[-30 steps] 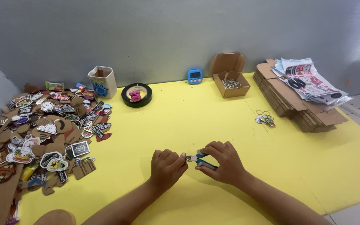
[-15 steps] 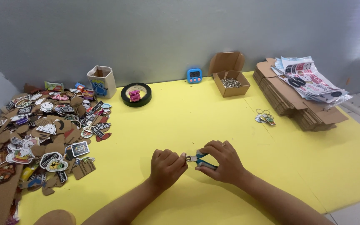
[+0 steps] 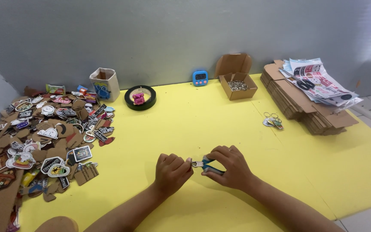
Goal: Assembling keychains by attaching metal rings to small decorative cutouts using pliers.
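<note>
Your left hand point(image 3: 172, 168) lay low on the yellow mat point(image 3: 202, 124), curled into a loose fist with the knuckles up, its fingertips pinched on something small at the nose of the pliers point(image 3: 208, 166); what that small piece was, the view did not show. Your right hand point(image 3: 230, 166) sat just beside it, fingers wrapped over the blue-handled pliers and squeezing the handles together, the thumb tucked under. Both forearms ran in from the bottom edge and met near the middle of the mat, with the two hands nearly touching over the tool.

The mat covered most of the work surface in front of a plain grey wall point(image 3: 172, 34). To your left spread a heap of printed charms and cardboard backings point(image 3: 48, 133), well apart from your hands. Behind it stood a small paper cup point(image 3: 104, 83), and near that a black tape roll point(image 3: 140, 97) with a pink item inside it. A little blue timer point(image 3: 200, 77) stood against the wall, just beside an open cardboard box point(image 3: 237, 83) holding metal rings. To your right a stack of flat cardboard point(image 3: 310, 109) carried some printed sheets point(image 3: 318, 81) on top, and a few finished keychains point(image 3: 272, 120) lay on the mat between that stack and your hands.
</note>
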